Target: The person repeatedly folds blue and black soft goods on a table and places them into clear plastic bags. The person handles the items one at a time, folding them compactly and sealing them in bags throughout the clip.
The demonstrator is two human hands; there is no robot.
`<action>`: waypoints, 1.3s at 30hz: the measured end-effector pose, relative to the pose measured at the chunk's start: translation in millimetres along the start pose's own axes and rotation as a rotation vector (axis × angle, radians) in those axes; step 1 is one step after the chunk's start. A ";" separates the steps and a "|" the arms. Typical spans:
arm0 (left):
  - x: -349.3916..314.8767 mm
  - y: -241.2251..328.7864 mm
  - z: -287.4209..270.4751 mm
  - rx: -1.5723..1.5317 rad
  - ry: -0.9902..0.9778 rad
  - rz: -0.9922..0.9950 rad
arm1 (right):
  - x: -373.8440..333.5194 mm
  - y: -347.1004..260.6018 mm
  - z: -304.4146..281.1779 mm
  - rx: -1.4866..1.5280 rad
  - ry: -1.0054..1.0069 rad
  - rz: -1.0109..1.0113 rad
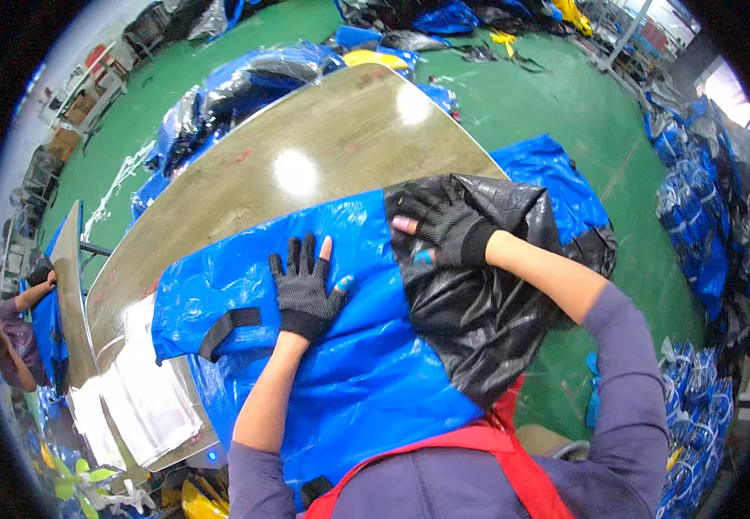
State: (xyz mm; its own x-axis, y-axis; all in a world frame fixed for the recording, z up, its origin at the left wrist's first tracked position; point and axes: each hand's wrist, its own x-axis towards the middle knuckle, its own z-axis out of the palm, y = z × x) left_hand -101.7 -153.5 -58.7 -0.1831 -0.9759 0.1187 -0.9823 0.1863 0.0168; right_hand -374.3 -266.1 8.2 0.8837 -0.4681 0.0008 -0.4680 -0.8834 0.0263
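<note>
A large blue woven-plastic bag (349,346) with a black section (479,320) is spread over the near side of the table and hangs toward my red apron. My left hand (304,290), in a black knit glove with bare fingertips at the thumb and forefinger, lies flat on the blue part, fingers spread. Just left of it is a black strap loop (232,329) on the bag. On the black section, near its seam with the blue, rests my right hand (448,223), gloved alike, fingers stretched out. Both thumbs show blue at the tip.
The bag lies on a brown-topped table (305,130). White plastic sheets (150,389) cover its near left. Blue and black bundles (245,78) sit beyond the table, with stacks of tied blue bundles (695,415) at right. Another person (24,333) stands at far left.
</note>
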 end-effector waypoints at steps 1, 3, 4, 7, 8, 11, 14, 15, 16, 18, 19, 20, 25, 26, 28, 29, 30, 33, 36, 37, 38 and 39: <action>-0.7 -0.9 4.3 0.007 0.038 0.030 | -7.6 -4.2 15.1 -0.017 0.068 0.043; -2.1 -2.5 11.5 0.021 0.146 0.081 | -21.5 -2.9 19.1 -0.091 0.050 0.097; -0.5 -3.3 12.0 -0.004 0.122 0.080 | -29.5 -3.1 8.6 -0.058 0.069 0.089; -2.2 -2.3 -2.5 -0.027 -0.037 0.041 | -75.1 -32.2 -56.0 0.289 0.270 -0.036; -3.4 1.9 -12.0 -0.108 -0.066 0.013 | -98.5 -52.0 -79.4 0.550 -0.068 -0.063; -10.4 36.9 -40.4 -0.326 0.099 0.401 | -151.0 -122.3 -92.1 0.204 0.013 -0.116; -6.0 94.4 -47.1 -0.296 0.020 0.813 | -161.2 -130.1 -54.8 0.229 0.126 0.016; 8.4 107.0 -42.7 -0.282 0.045 0.749 | -159.8 -117.8 -46.0 0.254 0.205 0.068; 23.5 118.6 -34.8 -0.250 0.000 0.716 | -149.8 -98.9 -39.0 0.147 0.371 0.136; 55.5 130.0 -16.4 -0.287 0.040 0.572 | -127.7 -52.1 -39.6 0.094 0.447 0.213; 56.6 133.1 -5.8 -0.473 -0.097 0.563 | -106.4 -32.5 -37.7 0.139 0.333 0.322; 62.1 129.0 2.3 -0.524 -0.295 0.582 | -90.1 -13.0 -40.2 0.099 0.261 0.322; 12.5 14.4 -9.8 -0.294 -0.254 0.738 | -64.1 23.3 -7.2 0.222 -0.195 0.458; -15.9 -27.8 -25.2 -0.026 -0.300 0.838 | -70.5 27.3 4.9 0.201 -0.251 0.523; -76.9 -94.2 -53.7 -0.207 -0.522 0.479 | -81.4 45.9 19.6 0.466 -0.239 0.531; -113.7 -122.5 -67.8 -0.435 -0.512 0.348 | -84.1 50.6 25.9 0.523 -0.239 0.495; -151.0 -151.4 -86.5 -0.643 -0.496 0.191 | -85.7 56.9 26.8 0.543 -0.140 0.452; -244.0 -181.2 -101.6 -1.045 -0.368 -0.165 | -80.0 63.3 16.4 0.690 -0.231 0.463; -275.4 -188.2 -91.4 -1.415 -0.238 -0.532 | -73.7 50.4 -4.5 0.734 -0.258 0.485; -271.3 -185.8 -77.9 -1.143 -0.135 -0.517 | -75.6 47.7 -12.3 0.743 -0.356 0.511; -263.8 -184.9 -66.8 -1.002 -0.110 -0.607 | -77.4 45.7 -16.6 0.735 -0.404 0.565; -254.7 -178.0 -52.8 -0.922 -0.082 -0.758 | -85.7 37.4 -16.3 0.693 -0.297 0.530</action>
State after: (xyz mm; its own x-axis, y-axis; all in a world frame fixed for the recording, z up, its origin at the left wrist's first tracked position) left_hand 121.8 67.9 -39.4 0.3962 -0.8704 -0.2922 -0.4499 -0.4615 0.7646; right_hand -467.3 -258.7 25.4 0.5574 -0.7177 -0.4174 -0.7977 -0.3236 -0.5088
